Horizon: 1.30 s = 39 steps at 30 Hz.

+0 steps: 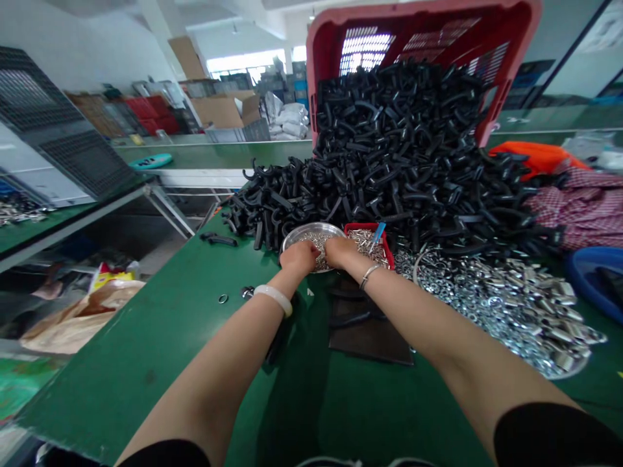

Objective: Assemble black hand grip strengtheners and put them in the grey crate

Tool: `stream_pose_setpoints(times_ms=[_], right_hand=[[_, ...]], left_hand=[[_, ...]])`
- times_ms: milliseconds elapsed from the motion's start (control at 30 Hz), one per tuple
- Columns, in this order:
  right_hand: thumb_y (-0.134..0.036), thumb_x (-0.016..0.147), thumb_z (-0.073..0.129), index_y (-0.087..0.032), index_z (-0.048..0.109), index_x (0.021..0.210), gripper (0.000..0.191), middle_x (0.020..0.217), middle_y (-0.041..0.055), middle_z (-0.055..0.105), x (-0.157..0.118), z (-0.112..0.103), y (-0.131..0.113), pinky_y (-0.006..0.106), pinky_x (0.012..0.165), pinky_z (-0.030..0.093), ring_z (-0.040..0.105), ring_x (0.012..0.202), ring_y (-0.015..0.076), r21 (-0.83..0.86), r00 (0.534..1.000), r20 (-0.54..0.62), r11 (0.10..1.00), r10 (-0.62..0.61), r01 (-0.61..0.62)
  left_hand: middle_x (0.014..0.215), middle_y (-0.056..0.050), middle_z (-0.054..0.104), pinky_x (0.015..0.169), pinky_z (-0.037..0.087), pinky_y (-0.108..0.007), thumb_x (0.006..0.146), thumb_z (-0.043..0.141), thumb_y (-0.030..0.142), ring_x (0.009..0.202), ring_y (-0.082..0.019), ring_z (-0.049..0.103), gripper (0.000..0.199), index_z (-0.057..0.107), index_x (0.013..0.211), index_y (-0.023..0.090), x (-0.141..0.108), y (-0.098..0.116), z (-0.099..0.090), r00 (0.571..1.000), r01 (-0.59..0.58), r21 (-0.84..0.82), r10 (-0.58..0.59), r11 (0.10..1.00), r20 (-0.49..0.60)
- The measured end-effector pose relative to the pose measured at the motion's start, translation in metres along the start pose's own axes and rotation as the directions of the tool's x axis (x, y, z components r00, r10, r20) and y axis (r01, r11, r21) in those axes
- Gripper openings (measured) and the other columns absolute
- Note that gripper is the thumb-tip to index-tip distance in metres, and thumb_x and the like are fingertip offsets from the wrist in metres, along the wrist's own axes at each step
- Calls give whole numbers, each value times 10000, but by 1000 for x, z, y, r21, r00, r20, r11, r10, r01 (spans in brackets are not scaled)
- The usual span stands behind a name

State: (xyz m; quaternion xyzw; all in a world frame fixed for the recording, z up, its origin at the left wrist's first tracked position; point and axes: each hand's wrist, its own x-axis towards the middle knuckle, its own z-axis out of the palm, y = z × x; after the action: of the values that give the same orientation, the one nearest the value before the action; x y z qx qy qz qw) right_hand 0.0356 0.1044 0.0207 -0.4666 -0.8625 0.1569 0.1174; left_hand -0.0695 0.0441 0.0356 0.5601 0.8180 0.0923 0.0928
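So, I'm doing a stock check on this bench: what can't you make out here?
Head view only:
- What the left hand and right hand hold: the backs of the hands hide their fingers.
- Single pieces in the round metal dish and red tray: too small to tell.
- The lower part of the red crate: hidden by the heap of black plastic pieces.

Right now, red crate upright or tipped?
Tipped: the red crate leans forward, its mouth toward the green bench, with black plastic parts heaped out of it.
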Motion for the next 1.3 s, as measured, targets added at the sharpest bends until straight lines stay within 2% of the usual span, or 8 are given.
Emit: stream_pose_setpoints(times_ms=[133, 300, 533, 633, 800, 1000, 1167, 1300], right_hand=[[-269, 753, 559, -191, 685, 757, 149, 910, 107, 673, -12, -4, 8, 344, 751, 443, 597, 887, 258, -28, 1000, -19, 1000, -12, 12], [-239, 751, 548, -222, 680, 768, 135, 856, 25, 681, -20, -10, 20, 252, 720, 422, 600, 817, 170, 56, 996, -56, 995, -75, 78], [-189, 708, 552, -177, 631, 676, 87, 740, 30, 662, -22, -11, 25, 257, 671, 415, 581, 723, 159, 246, 986, -154, 964, -63, 101], [-172, 696, 545, -158, 598, 666, 62, 680, 26, 650, -25, -11, 27, 237, 620, 427, 580, 657, 138, 369, 985, -174, 926, -19, 83], [-213, 706, 569, -138, 575, 708, 75, 617, 17, 642, -35, -19, 38, 220, 549, 447, 578, 566, 111, 551, 989, -140, 834, 55, 32], [-363, 627, 671, -139, 636, 722, 246, 632, 4, 640, -80, -41, 65, 245, 558, 448, 549, 551, 107, 717, 982, -143, 697, 122, 18], [-379, 667, 633, -158, 675, 746, 239, 580, -7, 619, -121, -38, 84, 238, 510, 420, 523, 512, 109, 633, 966, -136, 769, 220, -86], [-378, 677, 616, -140, 662, 779, 263, 580, 3, 620, -123, -25, 81, 209, 424, 389, 505, 463, 97, 702, 949, -119, 701, 290, -127]], left_hand=[[943, -42, 663, 723, 467, -352, 793, 457, 463, 888, -241, 606, 271, 634, 879, 276, 3, -1, 1, 999, -14, 5, 14, 1000, -47], [939, -52, 662, 734, 461, -334, 779, 492, 439, 899, -234, 600, 245, 625, 875, 257, 6, 1, 3, 999, -8, -51, 6, 999, -38], [936, -40, 668, 748, 444, -290, 782, 504, 386, 864, -187, 602, 205, 632, 865, 249, 6, 0, 3, 999, 39, -185, -36, 982, 21], [921, -39, 669, 737, 445, -299, 781, 494, 423, 855, -195, 603, 233, 630, 837, 243, 4, 0, 5, 999, 24, -194, -18, 981, 32], [941, -45, 665, 728, 446, -296, 772, 506, 445, 867, -205, 601, 253, 623, 876, 247, 2, 1, 8, 999, 23, -135, -19, 991, 34], [938, -27, 665, 713, 442, -277, 798, 487, 389, 845, -192, 598, 220, 626, 909, 259, -7, 11, 11, 995, -103, -143, 102, 984, -17], [909, -23, 665, 704, 433, -273, 816, 467, 343, 828, -188, 593, 194, 618, 893, 248, -23, 28, 17, 982, -189, -167, 184, 968, -48], [898, -24, 662, 718, 427, -270, 824, 455, 332, 830, -184, 592, 187, 607, 883, 241, -29, 33, 20, 978, -206, -191, 197, 960, -63]])
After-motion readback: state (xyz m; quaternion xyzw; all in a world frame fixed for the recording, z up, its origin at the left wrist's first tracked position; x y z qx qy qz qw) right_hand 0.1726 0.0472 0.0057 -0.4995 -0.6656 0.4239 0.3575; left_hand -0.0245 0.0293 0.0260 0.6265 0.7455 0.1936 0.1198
